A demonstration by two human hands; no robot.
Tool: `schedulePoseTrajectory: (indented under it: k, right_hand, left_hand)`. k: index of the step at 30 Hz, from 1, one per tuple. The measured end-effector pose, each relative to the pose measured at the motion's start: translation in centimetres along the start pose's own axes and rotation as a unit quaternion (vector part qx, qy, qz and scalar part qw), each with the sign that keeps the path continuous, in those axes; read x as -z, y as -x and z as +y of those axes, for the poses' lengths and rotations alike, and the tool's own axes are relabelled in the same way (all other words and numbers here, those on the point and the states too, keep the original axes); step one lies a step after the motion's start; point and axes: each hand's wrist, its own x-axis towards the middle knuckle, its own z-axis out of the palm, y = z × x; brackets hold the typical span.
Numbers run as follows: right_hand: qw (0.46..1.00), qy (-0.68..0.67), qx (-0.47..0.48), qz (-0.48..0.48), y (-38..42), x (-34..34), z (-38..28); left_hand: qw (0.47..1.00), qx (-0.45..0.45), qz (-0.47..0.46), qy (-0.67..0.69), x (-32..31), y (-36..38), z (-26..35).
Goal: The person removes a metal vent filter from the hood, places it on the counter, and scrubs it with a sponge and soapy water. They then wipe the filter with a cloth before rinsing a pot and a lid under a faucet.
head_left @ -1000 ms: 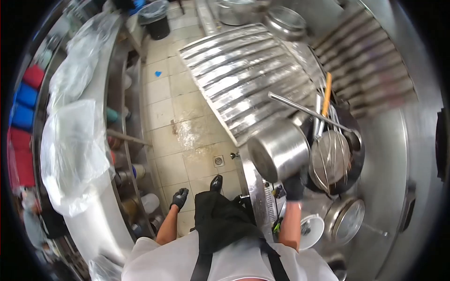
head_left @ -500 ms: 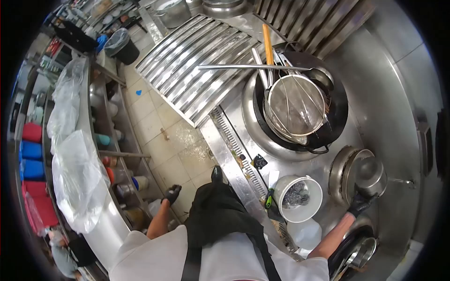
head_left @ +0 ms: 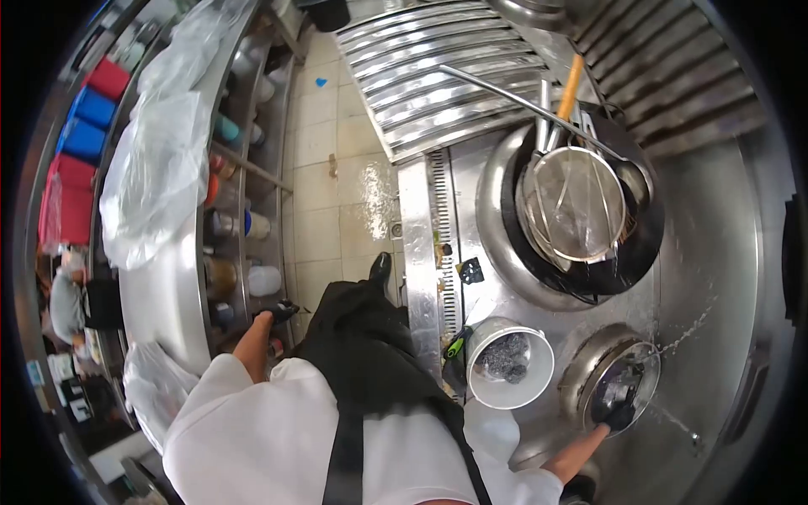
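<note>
My right hand [head_left: 620, 417], in a black glove, is closed at the near rim of a shiny round metal bowl [head_left: 652, 379]. The bowl sits over a round metal burner ring [head_left: 576, 370] at the lower right. A thin water stream [head_left: 672, 418] runs from a small spout [head_left: 695, 438] on the wall side towards the bowl, and water sprays off its far side. My left hand [head_left: 282, 311], also black-gloved, hangs beside the shelving with its fingers partly apart and nothing visible in them.
A white bucket [head_left: 539, 387] holding steel scouring mesh [head_left: 505, 358] stands left of the bowl, beside a green-handled tool [head_left: 457, 343]. Farther back, a black wok [head_left: 648, 273] holds a strainer [head_left: 576, 202] and a ladle [head_left: 635, 181]. Ribbed metal panels [head_left: 446, 67] lie beyond; shelves [head_left: 273, 181] line the left.
My right hand has brought the bowl down and nearer over the burner ring, and water now sprays from it. My view has turned right; the left hand still hangs at my side.
</note>
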Motion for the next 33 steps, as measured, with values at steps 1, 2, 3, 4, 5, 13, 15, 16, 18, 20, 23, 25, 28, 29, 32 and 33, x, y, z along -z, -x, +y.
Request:
schedulePoseTrajectory:
  k: [1, 2, 3, 4, 5, 13, 15, 16, 18, 20, 23, 25, 28, 29, 32, 33]
  right_hand:
    - [0.995, 0.035, 0.046, 0.087, 0.7, 0.6, 0.4]
    - [0.999, 0.026, -0.011, 0.04, 2.0, 3.8, -3.4]
    - [0.993, -0.101, -0.014, 0.054, 3.0, 5.2, -4.7]
    - [0.98, -0.021, 0.152, 0.13, 4.0, 6.8, -4.9]
    - [0.981, -0.019, 0.144, 0.127, 5.2, 8.9, -7.0]
    - [0.959, -0.237, 0.151, -0.02, 14.3, 24.9, -27.5]
    - [0.942, -0.157, 0.295, -0.016, 16.2, 26.6, -33.0]
    - [0.903, -0.068, 0.423, -0.015, 17.4, 27.2, -36.0]
    - [0.91, -0.24, 0.319, -0.116, 20.2, 25.5, -42.6]
    - [0.863, -0.166, 0.469, -0.085, 22.8, 23.6, -49.1]
    - [0.818, -0.23, 0.509, -0.14, 25.8, 20.0, -57.3]
    - [0.797, -0.271, 0.507, -0.184, 27.6, 16.8, -62.5]
    - [0.701, -0.154, 0.683, -0.135, 30.4, 14.5, -72.8]
    - [0.659, -0.183, 0.72, -0.12, 31.5, 13.6, -77.0]
    - [0.661, -0.288, 0.601, -0.344, 33.0, 7.3, -87.5]
    - [0.6, -0.249, 0.713, -0.264, 32.8, 4.2, -90.9]
  left_hand:
    - [0.999, 0.027, -0.025, 0.018, -1.4, -2.5, -2.5]
    - [0.999, 0.03, -0.027, 0.028, -2.4, -3.8, -4.0]
    - [0.999, 0.01, -0.015, 0.038, -3.1, -4.8, -5.2]
    - [0.999, -0.013, -0.003, 0.047, -3.4, -5.9, -5.8]
    - [0.998, -0.037, 0.009, 0.056, -3.7, -7.0, -6.2]
    - [0.984, -0.116, 0.01, 0.136, -1.9, -11.7, -4.6]
    - [0.982, -0.16, 0.054, 0.083, -0.7, -10.6, -3.7]
    - [0.981, -0.165, 0.052, 0.089, -0.9, -11.4, -4.2]
    - [0.963, -0.24, 0.061, 0.107, -1.7, -13.5, -5.3]
    - [0.954, -0.278, 0.064, 0.087, -4.2, -18.2, -8.0]
    - [0.957, -0.219, 0.076, 0.175, -1.9, -15.2, -9.8]
    - [0.936, -0.167, 0.141, 0.275, -3.9, -16.0, -12.8]
    - [0.966, -0.028, 0.083, 0.243, -3.1, -14.4, -16.0]
    - [0.963, -0.038, 0.134, 0.23, -3.3, -14.4, -17.1]
    - [0.938, -0.208, 0.263, 0.088, -9.9, -18.0, -23.1]
    - [0.944, -0.19, 0.225, 0.148, -11.0, -18.6, -24.2]
